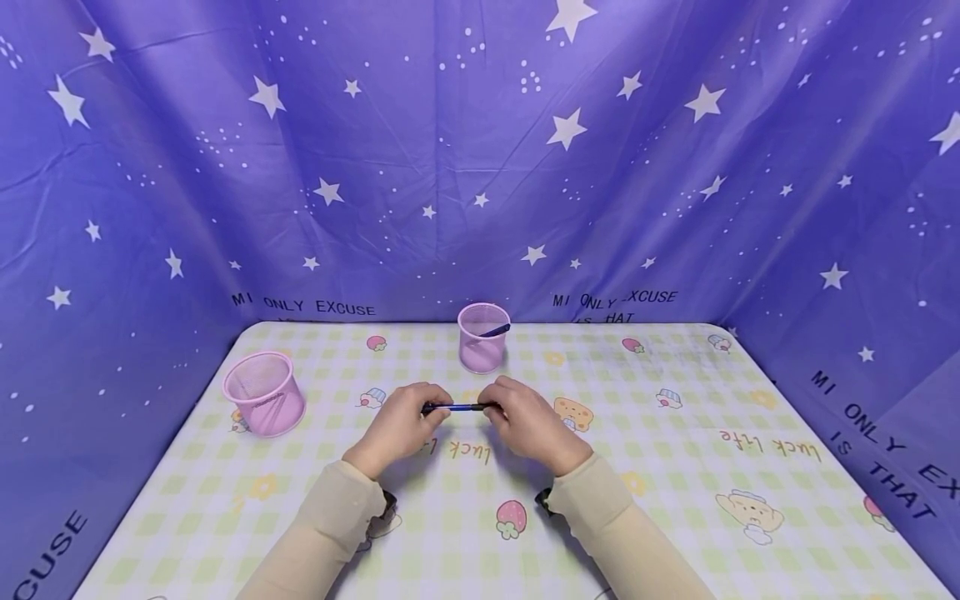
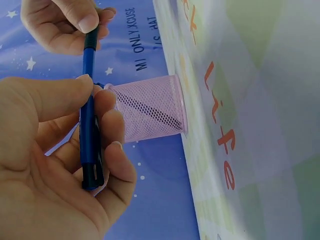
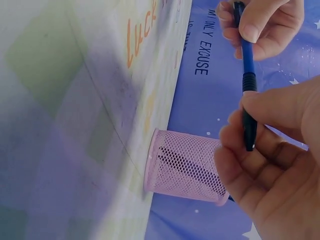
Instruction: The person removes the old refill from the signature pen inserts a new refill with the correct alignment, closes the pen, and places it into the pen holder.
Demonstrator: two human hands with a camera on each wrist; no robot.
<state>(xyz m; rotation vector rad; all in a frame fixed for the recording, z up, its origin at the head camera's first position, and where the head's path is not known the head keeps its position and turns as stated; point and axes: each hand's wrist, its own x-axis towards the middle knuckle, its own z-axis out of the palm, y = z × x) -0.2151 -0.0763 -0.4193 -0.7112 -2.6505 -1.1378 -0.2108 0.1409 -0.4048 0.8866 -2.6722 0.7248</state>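
Between both hands a blue pen (image 1: 463, 407) is held level above the table. My left hand (image 1: 407, 417) pinches its barrel near the black clip end, thumb on one side and fingers on the other. At the black grip and tip end, my right hand (image 1: 527, 421) pinches it between thumb and fingers. The left wrist view shows the blue pen (image 2: 88, 115) with its clip along the barrel, and the right wrist view shows the dark tip of the pen (image 3: 249, 131). Behind the hands stands a pink mesh cup (image 1: 480, 354) with a dark pen (image 1: 497, 331) leaning inside.
A second pink mesh cup (image 1: 273, 407) stands at the left of the table, with no pen showing in it. A checked cloth with printed cartoons covers the table (image 1: 600, 533). A purple star curtain (image 1: 450, 167) hangs behind and at both sides.
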